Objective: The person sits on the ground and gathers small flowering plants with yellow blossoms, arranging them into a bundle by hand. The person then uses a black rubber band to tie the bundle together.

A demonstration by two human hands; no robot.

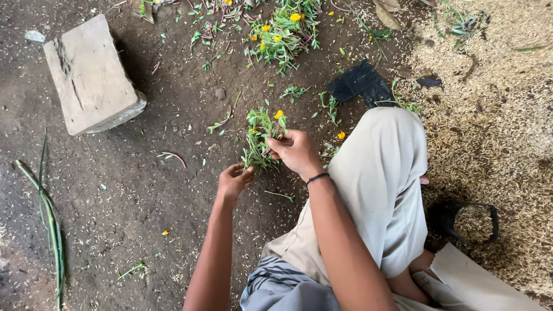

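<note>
left hand (235, 179): pinches stems at bottom of plant bunch (262, 138)
right hand (296, 151): fingers grasp bunch's upper side
stone block (89, 75): well left of bunch

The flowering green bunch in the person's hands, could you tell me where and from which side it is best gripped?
Probably at the lower stems, where the bunch narrows. The left hand already pinches that base from below, while the right hand holds the stems from the right. The leafy top with its yellow flower spreads loosely, so it would likely crush or slip.
</note>
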